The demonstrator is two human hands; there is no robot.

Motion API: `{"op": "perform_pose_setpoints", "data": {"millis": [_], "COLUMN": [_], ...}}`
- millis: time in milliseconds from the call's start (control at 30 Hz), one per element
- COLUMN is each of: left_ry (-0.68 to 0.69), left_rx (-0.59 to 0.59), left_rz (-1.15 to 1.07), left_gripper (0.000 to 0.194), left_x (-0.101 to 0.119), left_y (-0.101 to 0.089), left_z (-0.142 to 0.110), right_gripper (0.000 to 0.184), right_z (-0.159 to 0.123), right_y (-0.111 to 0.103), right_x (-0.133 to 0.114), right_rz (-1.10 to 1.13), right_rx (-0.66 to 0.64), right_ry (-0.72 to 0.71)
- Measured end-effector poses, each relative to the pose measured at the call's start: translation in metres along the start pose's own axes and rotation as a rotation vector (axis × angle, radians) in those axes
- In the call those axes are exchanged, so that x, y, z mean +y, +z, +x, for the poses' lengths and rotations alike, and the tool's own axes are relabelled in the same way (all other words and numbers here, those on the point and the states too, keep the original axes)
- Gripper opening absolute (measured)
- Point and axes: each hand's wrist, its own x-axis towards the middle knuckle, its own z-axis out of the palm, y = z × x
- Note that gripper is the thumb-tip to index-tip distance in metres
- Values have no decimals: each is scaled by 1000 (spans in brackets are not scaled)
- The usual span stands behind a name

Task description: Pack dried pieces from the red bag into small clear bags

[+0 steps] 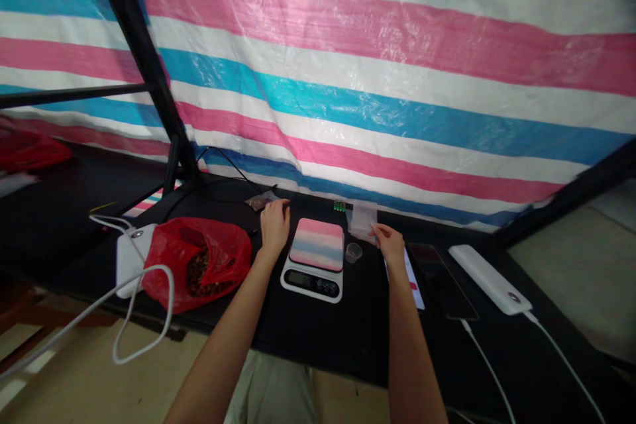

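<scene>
My right hand (pixel 390 243) pinches the lower right edge of a small stack of clear plastic bags (pixel 365 217). My left hand (pixel 275 228) rests on the table left of the scale, back up, with loosely bent fingers and nothing visible in them. Just beyond it lies a small clear bag (pixel 259 201) with brown bits inside. Between my hands sits a white kitchen scale (pixel 317 245), its glossy platform reflecting the striped sheet. A small clear plastic cup (pixel 353 252) stands right of the scale. An open red plastic bag (pixel 223 258) holding small brown pieces is left of my left forearm.
Batteries in green wrap (pixel 339 206) lie behind the scale. A lit phone (pixel 413 281) is partly under my right wrist, beside a dark phone (pixel 442 281) and a white power bank (pixel 489 278). White cables loop over the front edge at left. A striped sheet (pixel 348 93) hangs behind the black table.
</scene>
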Motion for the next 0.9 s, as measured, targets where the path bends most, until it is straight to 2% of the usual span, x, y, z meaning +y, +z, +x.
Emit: {"op": "perform_pose_setpoints", "data": {"millis": [67, 133, 233, 300, 367, 467, 567, 667, 767, 833, 900], "left_ry": [-43, -107, -173, -181, -174, -158, -156, -176, -167, -146, -160], "left_rx": [32, 11, -55, -70, -49, -30, -68, -101, -107, -79, -91], "left_rz": [159, 272, 370, 415, 466, 525, 514, 409, 196, -12, -324], "left_gripper": [34, 42, 47, 47, 43, 36, 31, 27, 26, 24, 22], "left_x": [-13, -27, -40, -42, -39, -33, -30, -30, -31, -29, -21], "left_y": [4, 8, 11, 10, 6, -1, -6, -9, -12, -16, -19], "left_z": [1, 2, 2, 3, 4, 5, 5, 5, 8, 11, 13], "right_gripper": [39, 39, 41, 40, 38, 32, 28, 28, 30, 30, 29], "right_z": [-3, -8, -17, -22, -25, -28, -30, -31, -33, -35, -38], "right_y": [-1, -2, -5, -6, -6, -2, 4, 7, 8, 10, 14], "right_x": [-2, -7, -19, -26, -32, -37, -39, -40, -41, -44, -48], "right_rz": [-163, -322, -452, -466, -436, -364, -331, -308, -264, -241, -187], "right_rx": [2, 13, 123, 232, 279, 236, 198, 196, 158, 98, 28], "right_ry": [13, 33, 60, 62, 32, -50, -109, -159, -242, -304, -348]}}
